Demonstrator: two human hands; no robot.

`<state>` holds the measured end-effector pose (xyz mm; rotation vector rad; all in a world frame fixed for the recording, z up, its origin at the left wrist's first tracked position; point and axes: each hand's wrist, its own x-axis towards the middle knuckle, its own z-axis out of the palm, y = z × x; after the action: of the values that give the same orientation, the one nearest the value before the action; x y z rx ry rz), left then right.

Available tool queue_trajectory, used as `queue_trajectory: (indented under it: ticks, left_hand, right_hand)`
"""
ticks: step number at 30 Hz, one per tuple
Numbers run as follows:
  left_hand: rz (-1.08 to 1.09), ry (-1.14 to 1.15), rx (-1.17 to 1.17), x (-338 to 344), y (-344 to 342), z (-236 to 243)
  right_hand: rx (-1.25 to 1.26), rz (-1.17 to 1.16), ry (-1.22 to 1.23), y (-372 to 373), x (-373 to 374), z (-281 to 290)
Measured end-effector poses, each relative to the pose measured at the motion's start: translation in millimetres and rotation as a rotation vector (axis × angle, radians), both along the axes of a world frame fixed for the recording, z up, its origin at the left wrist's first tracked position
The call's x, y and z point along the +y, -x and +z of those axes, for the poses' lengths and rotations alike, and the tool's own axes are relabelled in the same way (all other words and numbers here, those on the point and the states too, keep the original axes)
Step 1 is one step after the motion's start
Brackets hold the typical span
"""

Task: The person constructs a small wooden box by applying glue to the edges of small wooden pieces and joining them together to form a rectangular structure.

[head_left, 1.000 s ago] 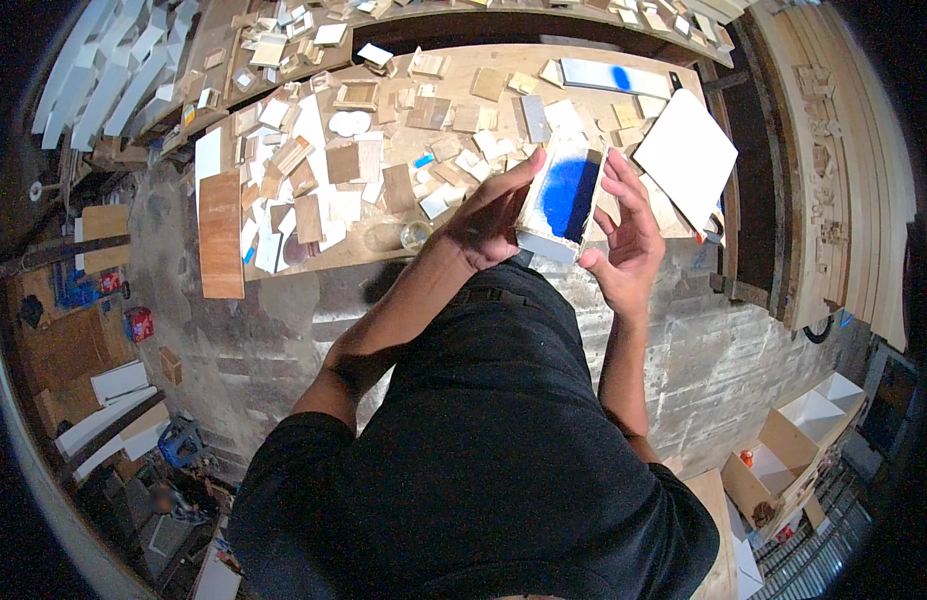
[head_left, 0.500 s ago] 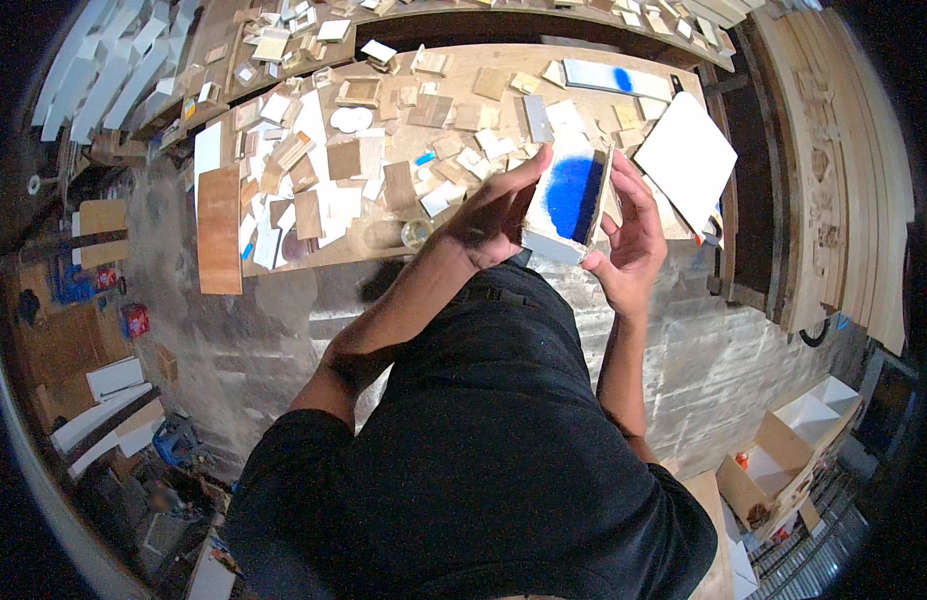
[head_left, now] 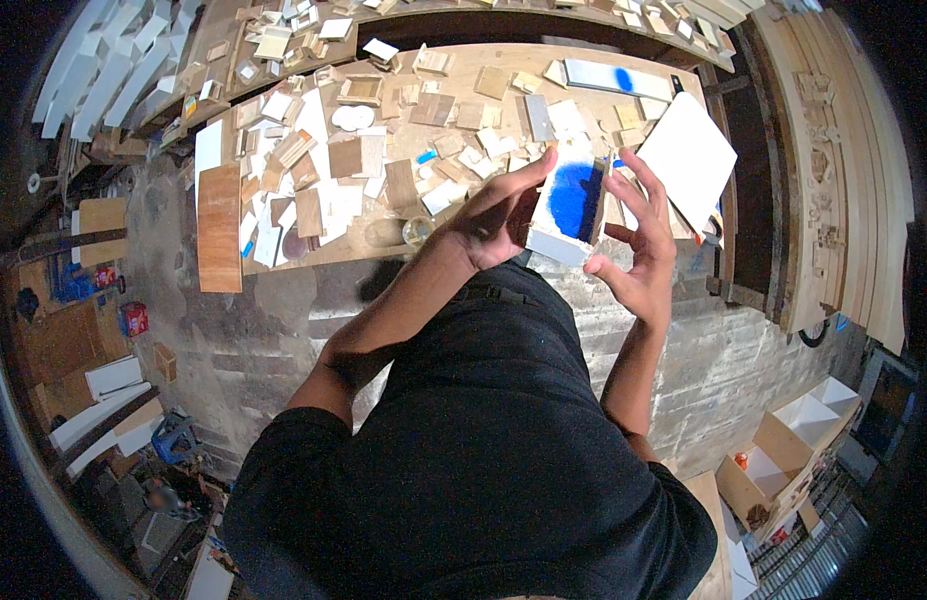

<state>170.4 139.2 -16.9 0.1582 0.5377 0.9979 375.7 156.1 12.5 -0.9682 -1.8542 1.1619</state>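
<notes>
A small wooden box (head_left: 573,200) with blue paint inside and a pale grey near end sits between my hands, tilted above the worktable's front. My left hand (head_left: 493,215) grips its left side, thumb and fingers curled along it. Along the right side, my right hand (head_left: 638,230) has spread fingertips at the edge and the thumb by the lower corner. Behind the box lie wood offcuts (head_left: 428,110), a grey strip (head_left: 536,118) and a white board with a blue spot (head_left: 603,78). A larger white board (head_left: 688,165) is to the right.
The cluttered worktable (head_left: 463,60) has a brown panel (head_left: 220,225) and a round clear container (head_left: 415,231) near its front. Long stacked boards (head_left: 853,170) stand right, white profiles (head_left: 103,70) upper left. An open compartmented box (head_left: 793,440) is lower right, on the concrete floor (head_left: 253,370).
The painted box has shifted slightly right. My right hand has moved a little rightward, its fingers spreading wider along the box's edge. My left fingertips have shifted slightly right with it.
</notes>
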Motion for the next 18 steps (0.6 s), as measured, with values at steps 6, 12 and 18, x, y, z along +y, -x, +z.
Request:
queue_trajectory:
  ticks: [6,12,18]
  left_hand:
    - [0.003,-0.040,-0.034,-1,-1,3]
    - [-0.004,-0.062,-0.018,0,-1,-4]
    - [-0.063,-0.091,-0.015,0,2,-11]
  right_hand:
    - [0.026,0.006,0.023,-1,-1,0]
    - [0.042,0.005,0.023,-2,-2,0]
    - [0.083,0.007,0.016,-3,-2,-5]
